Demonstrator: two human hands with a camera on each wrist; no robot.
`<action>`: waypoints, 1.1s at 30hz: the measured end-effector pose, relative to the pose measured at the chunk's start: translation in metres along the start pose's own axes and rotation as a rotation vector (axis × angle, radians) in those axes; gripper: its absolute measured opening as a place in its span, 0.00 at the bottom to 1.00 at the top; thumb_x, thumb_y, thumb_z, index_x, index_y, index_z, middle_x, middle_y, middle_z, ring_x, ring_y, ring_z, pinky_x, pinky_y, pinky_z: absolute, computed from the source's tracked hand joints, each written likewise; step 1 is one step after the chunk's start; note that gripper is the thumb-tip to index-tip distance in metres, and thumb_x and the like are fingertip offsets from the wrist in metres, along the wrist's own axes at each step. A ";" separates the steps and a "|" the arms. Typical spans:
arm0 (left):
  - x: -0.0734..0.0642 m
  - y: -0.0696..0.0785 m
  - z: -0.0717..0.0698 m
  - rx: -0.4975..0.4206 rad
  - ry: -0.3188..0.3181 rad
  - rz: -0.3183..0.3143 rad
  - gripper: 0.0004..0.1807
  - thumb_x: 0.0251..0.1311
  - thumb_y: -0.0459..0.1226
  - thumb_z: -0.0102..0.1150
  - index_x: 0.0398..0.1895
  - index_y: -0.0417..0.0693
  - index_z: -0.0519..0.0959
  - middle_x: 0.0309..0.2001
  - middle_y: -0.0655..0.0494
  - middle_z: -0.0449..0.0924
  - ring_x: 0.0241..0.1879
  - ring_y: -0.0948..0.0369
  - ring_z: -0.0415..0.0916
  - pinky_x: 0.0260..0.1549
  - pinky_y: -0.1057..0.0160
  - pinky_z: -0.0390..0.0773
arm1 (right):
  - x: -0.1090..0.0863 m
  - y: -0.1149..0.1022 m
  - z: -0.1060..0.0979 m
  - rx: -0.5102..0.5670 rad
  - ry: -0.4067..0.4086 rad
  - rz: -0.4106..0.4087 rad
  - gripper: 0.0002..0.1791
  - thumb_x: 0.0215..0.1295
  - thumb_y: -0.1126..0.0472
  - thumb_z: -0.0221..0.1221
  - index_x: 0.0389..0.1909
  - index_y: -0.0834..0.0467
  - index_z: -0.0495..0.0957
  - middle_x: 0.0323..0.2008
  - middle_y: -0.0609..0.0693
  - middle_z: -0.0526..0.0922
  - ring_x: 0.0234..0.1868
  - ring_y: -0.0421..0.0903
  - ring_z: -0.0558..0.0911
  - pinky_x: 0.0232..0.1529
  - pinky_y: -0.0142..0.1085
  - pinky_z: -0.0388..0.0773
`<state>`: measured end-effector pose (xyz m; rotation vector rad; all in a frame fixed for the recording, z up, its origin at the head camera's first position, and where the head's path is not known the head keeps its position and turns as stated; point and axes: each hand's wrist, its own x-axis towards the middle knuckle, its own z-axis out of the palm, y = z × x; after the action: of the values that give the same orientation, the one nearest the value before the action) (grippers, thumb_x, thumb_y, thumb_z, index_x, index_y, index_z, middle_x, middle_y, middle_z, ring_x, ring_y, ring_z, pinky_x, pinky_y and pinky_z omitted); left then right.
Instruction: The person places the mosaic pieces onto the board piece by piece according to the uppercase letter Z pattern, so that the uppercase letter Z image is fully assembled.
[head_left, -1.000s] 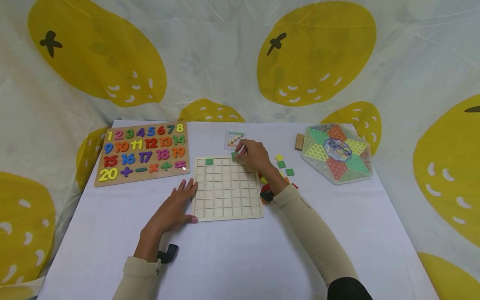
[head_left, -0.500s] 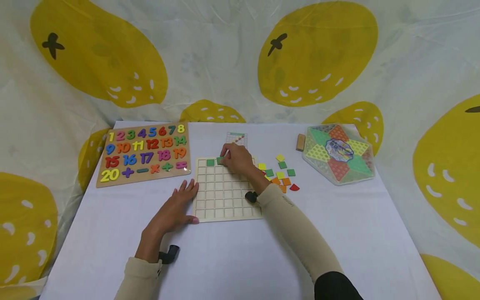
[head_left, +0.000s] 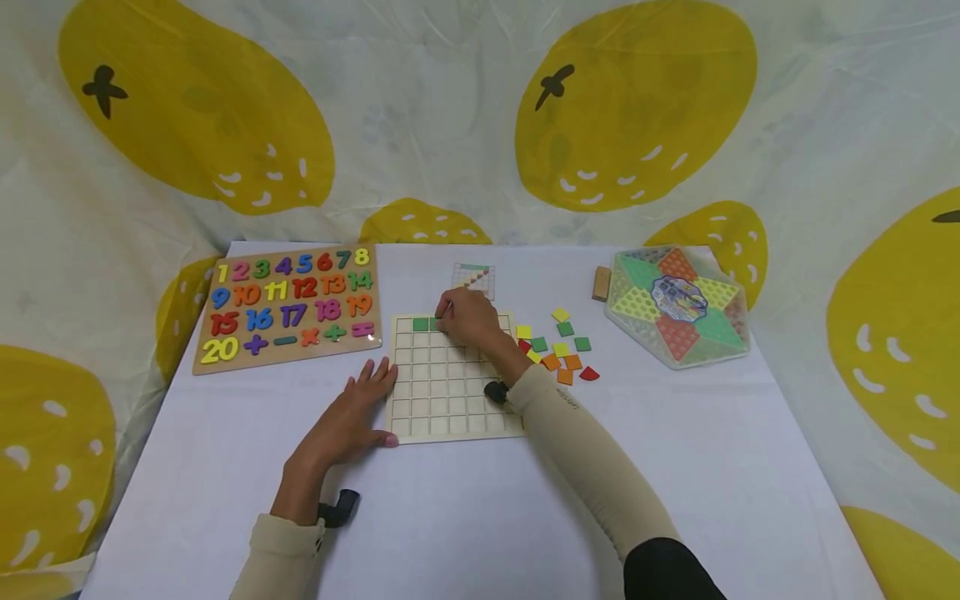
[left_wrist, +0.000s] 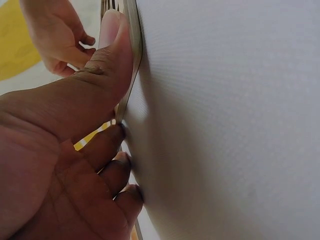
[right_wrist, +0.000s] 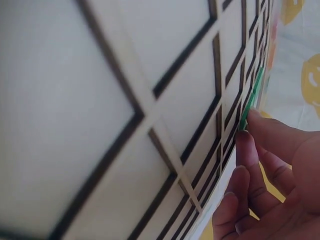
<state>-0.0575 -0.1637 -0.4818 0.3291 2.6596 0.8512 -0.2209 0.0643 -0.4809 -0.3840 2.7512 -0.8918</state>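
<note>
Near centre, your right hand (head_left: 468,318) pinches a green tile (right_wrist: 247,110), probably light and stiff; hold it by opposite edges. Your left hand (head_left: 352,417) lies with fingers (left_wrist: 114,175) wide.

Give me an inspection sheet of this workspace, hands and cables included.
Surface: white cloth tabletop.
Job's things: pale wooden square grid board with green square tiles in its far row; flat loose red, yellow, orange and green pieces to its right; small rectangular printed card beyond it.
Clutter: rectangular wooden board of colourful numbers; translucent hexagonal plastic box; small brown rectangular block.
Hands: left hand touches the grid board's left edge; right hand pinches a green tile.
Cables: nothing seen.
Surroundings: white fabric backdrop printed with yellow fruit shapes.
</note>
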 end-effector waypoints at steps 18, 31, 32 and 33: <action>0.000 -0.002 0.001 0.020 0.012 0.020 0.64 0.44 0.39 0.87 0.85 0.44 0.56 0.86 0.44 0.47 0.87 0.40 0.39 0.83 0.35 0.46 | -0.035 0.017 -0.030 0.093 0.069 -0.051 0.11 0.66 0.61 0.73 0.48 0.55 0.88 0.40 0.50 0.89 0.41 0.50 0.85 0.41 0.42 0.82; 0.000 -0.001 0.001 0.031 0.011 0.020 0.65 0.45 0.39 0.86 0.85 0.43 0.56 0.86 0.44 0.47 0.87 0.39 0.39 0.83 0.34 0.46 | -0.071 0.056 -0.054 0.152 0.155 -0.015 0.13 0.66 0.62 0.72 0.50 0.56 0.87 0.38 0.49 0.89 0.34 0.49 0.77 0.36 0.39 0.74; 0.000 -0.001 0.001 0.029 0.011 0.020 0.64 0.45 0.39 0.86 0.85 0.43 0.56 0.86 0.44 0.47 0.87 0.39 0.39 0.83 0.34 0.46 | -0.074 0.058 -0.056 0.158 0.160 -0.005 0.13 0.66 0.62 0.73 0.50 0.57 0.87 0.38 0.50 0.89 0.35 0.50 0.77 0.36 0.39 0.74; 0.000 -0.001 0.000 0.027 0.010 0.017 0.64 0.45 0.39 0.86 0.85 0.43 0.56 0.86 0.44 0.47 0.87 0.40 0.39 0.83 0.34 0.46 | -0.076 0.060 -0.058 0.157 0.167 0.005 0.13 0.66 0.62 0.73 0.50 0.56 0.87 0.38 0.50 0.89 0.36 0.51 0.77 0.37 0.39 0.74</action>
<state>-0.0571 -0.1644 -0.4827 0.3559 2.6831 0.8254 -0.1765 0.1668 -0.4613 -0.2866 2.8020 -1.1790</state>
